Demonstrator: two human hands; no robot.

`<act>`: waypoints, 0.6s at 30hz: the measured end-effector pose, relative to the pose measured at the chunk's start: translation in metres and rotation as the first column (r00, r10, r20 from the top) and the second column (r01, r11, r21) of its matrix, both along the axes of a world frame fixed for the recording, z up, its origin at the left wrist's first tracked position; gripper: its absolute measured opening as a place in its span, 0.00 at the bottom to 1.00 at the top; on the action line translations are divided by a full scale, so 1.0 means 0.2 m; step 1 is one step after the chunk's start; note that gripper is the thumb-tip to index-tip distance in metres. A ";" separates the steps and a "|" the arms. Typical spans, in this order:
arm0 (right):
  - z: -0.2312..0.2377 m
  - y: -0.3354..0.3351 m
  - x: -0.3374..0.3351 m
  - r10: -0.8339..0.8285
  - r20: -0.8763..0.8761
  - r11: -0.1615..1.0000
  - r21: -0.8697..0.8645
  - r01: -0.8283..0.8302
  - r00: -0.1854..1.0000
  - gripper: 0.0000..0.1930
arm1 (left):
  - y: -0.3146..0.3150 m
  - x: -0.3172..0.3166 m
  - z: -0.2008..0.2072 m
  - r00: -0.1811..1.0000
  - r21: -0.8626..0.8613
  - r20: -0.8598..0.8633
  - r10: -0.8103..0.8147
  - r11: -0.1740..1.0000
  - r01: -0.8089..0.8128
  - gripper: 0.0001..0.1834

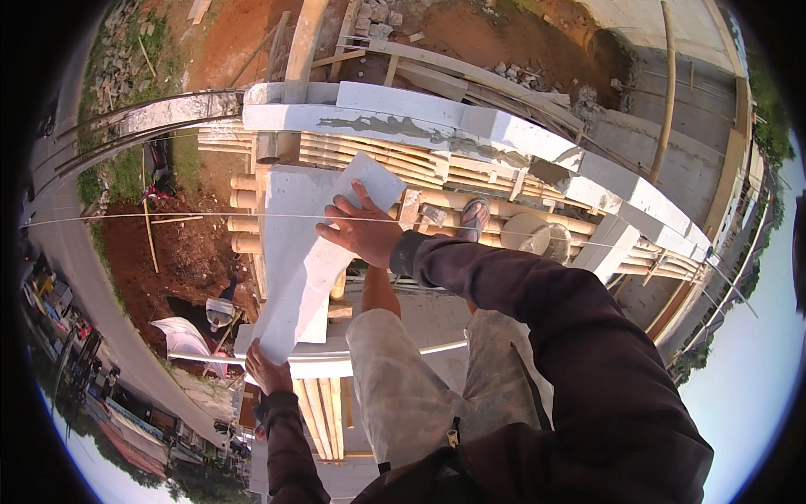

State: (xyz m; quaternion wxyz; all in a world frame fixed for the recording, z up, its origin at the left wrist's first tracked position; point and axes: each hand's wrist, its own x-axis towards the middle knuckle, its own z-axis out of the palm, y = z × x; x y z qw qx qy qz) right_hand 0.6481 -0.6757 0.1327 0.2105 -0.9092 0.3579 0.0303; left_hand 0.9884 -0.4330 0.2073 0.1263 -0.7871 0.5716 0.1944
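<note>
A long white lightweight concrete block [306, 273] lies slantwise between my two hands, over another white block [290, 189]. My left hand [267, 367] grips its near end, the thumb on the upper face and part of the fingers hidden beneath. Near the far end, my right hand [365, 227] clasps the block with its fingers spread across the top and edge. A taut thin string [151, 216] crosses the view close to my right hand. Beyond, a low wall of white blocks [403, 113] curves from left to right, with wet grey mortar [386, 128] smeared along its side.
Bamboo poles [369, 155] form a platform under my feet; one sandalled foot [475, 217] stands on it. A round bucket [529, 233] is right of that foot. An upright post [302, 50] rises past the wall. Ground with another person's head covering [220, 312] lies far below at left.
</note>
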 end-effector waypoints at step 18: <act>-0.03 0.49 -1.50 -0.852 0.025 0.524 0.024 0.852 0.523 0.41 | -1.49 -1.20 -0.24 0.555 -0.250 -0.194 -0.809 0.588 0.769 0.46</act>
